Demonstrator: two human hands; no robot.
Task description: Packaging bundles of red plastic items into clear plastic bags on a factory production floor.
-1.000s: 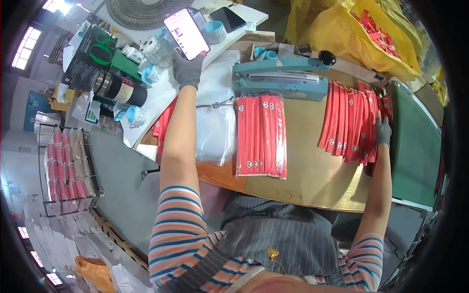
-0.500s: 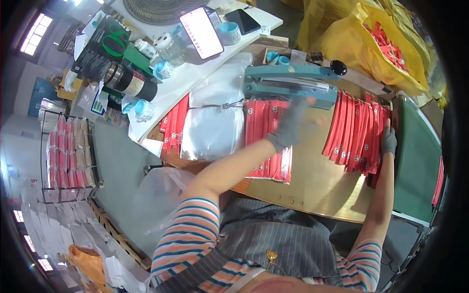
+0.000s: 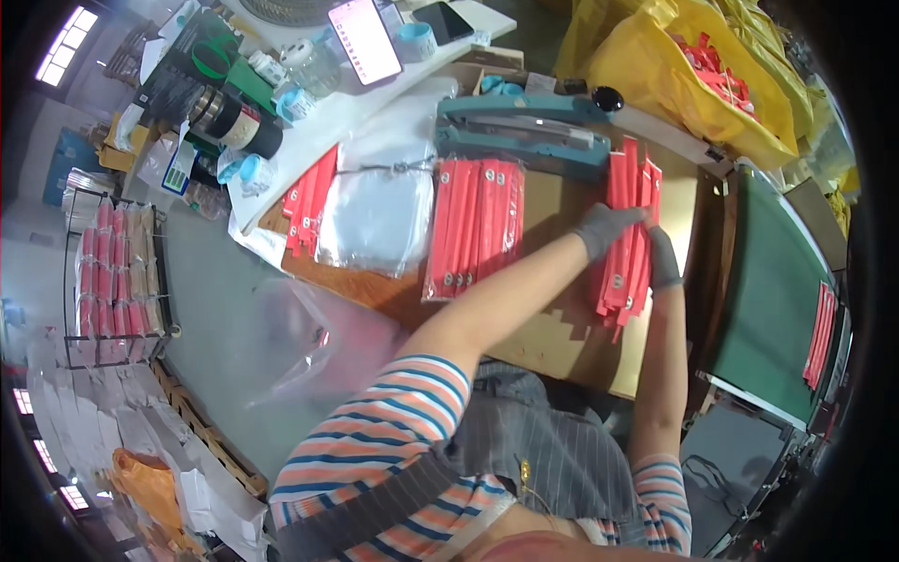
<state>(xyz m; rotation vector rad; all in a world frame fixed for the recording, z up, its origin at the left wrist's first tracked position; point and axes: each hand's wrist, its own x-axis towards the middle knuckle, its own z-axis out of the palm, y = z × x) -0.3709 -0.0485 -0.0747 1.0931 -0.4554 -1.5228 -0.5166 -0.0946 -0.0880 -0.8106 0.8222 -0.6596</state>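
Observation:
A bundle of long, narrow red packets (image 3: 626,267) stands gathered between my two gloved hands over the tan work surface. My left hand (image 3: 609,229), in a grey half-finger glove, closes on the bundle's left side. From the right, my right hand (image 3: 663,258) presses against it, fingers wrapped round the edge and partly hidden. Just left of the hands lies a clear bag filled with red packets (image 3: 478,220). Beyond the bundle sits a teal hand-lever bag sealer (image 3: 524,136) with a black knob.
Flat clear plastic bags (image 3: 379,211), tied with a cord, lie left of the filled bag, with more red packets (image 3: 311,201) beside them. A green surface (image 3: 777,290) is at the right. A yellow sack (image 3: 655,66) stands at the far right. A white table (image 3: 356,117) holds a lit phone and flask.
My left hand has moved right, from over the filled bag to the loose packets. The spread row of packets is now squeezed into a narrow bundle, and my right hand has moved left.

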